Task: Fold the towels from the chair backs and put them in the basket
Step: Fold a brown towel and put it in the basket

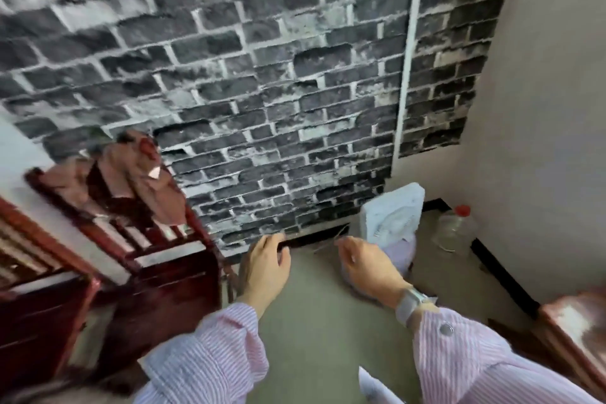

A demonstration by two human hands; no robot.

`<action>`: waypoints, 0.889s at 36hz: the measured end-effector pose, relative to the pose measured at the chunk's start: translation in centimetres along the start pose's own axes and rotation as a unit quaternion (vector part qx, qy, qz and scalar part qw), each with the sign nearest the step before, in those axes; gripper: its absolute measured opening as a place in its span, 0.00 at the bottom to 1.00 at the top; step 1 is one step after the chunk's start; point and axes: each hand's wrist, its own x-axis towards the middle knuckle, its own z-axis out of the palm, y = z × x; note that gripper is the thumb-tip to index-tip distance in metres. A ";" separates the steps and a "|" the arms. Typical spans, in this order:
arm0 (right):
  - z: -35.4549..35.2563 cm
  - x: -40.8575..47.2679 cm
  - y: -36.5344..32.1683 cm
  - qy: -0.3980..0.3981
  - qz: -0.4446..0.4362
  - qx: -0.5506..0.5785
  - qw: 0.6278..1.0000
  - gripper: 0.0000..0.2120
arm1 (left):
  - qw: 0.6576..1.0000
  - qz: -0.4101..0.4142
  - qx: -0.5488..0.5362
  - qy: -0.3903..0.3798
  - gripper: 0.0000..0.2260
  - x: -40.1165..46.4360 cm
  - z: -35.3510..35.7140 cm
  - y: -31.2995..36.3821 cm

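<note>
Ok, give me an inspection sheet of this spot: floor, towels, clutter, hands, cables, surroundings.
Surface: grey floor, bare between the hands.
Job's things: brownish towel draped over the dark red chair back; no basket in view.
Clutter: white fan and clear bottle with red cap by the wall.
Hands: left hand and right hand held out, fingers loosely curled, holding nothing.
Cables: nothing seen.
Surroundings: dark brick-pattern wall; frame blurred.

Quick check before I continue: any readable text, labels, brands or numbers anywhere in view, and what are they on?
None readable.
White fan: no legible markings, blurred.
Clear bottle with red cap: no label shows.
Pale tag on the brown towel: too blurred to read.
</note>
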 end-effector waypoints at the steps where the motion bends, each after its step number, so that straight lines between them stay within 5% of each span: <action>1: 1.3 0.4 -2.4 -0.014 -0.029 0.003 0.999 0.09 | 1.000 -0.023 0.002 0.016 0.14 -0.8 -1.8 -2.2; 7: 8.0 2.7 -14.7 -0.092 -0.163 -0.003 0.982 0.10 | 0.983 -0.148 0.011 0.110 0.16 -5.3 -9.9 -13.4; 15: 15.8 7.5 -25.4 -0.159 -0.234 0.004 0.959 0.14 | 0.959 -0.229 0.024 0.165 0.14 -5.5 -16.9 -23.7; 24: 21.6 22.5 -34.3 -0.075 -0.192 0.030 0.978 0.12 | 0.966 -0.195 0.009 0.168 0.14 6.9 -24.0 -33.8; 32: 26.4 38.1 -38.9 -0.019 -0.054 -0.007 0.998 0.18 | 0.976 -0.153 -0.012 0.152 0.14 16.8 -27.4 -41.6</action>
